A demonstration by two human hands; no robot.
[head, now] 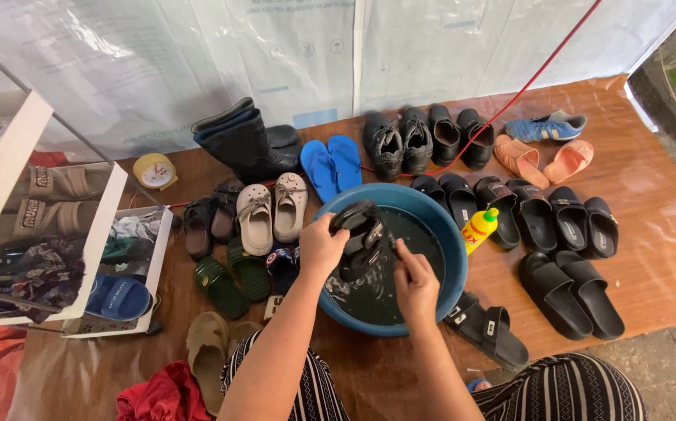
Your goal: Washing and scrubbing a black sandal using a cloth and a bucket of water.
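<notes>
Both hands' grip, left hand [321,246] and right hand [416,285], clamped on black sandal [360,240] over blue basin [453,234] of dark water [412,234].

Black sandal [360,238]: strapped, wet and glossy, held tilted on edge above dark soapy water, sole end toward the near rim. Blue basin [455,242]: round plastic tub, upright on the plastic-covered wooden floor, partly filled with dark water, ringed by footwear.

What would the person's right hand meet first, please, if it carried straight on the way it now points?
Most likely the black sandal held over the blue basin: the right hand points up and slightly left at it and seems already to touch its lower edge, though depth is unclear.
</notes>
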